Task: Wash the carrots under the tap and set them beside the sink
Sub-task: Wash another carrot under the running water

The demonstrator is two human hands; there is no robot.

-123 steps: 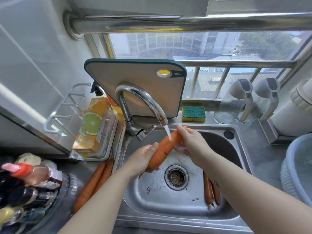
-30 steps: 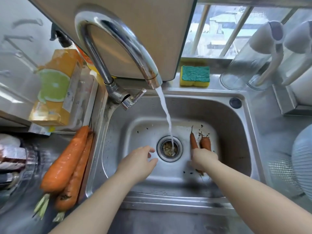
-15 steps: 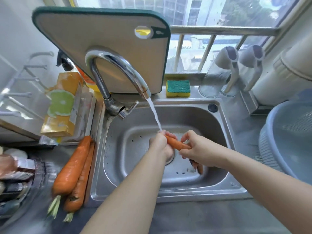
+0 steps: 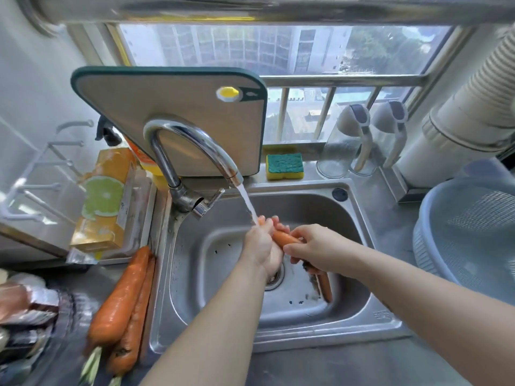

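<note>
Since a second ago both hands have risen from the floor of the sink [image 4: 292, 338], and one carrot [image 4: 284, 238] has come up with them into the water stream [image 4: 248, 203] falling from the tap [image 4: 195, 146] at the sink's back edge. This carrot is slim, smooth and bright orange, and only its middle shows between the hands. The left hand [image 4: 260, 243] has its fingers curled round the end under the water. The right hand [image 4: 315, 249] clamps the other end between thumb and bent fingers. Another slim carrot [image 4: 325, 286] lies on the sink's floor, right of the drain. Just left of the sink a thick carrot [image 4: 122, 296] and a thinner carrot [image 4: 138, 316] lie touching, green stubs toward the camera.
</note>
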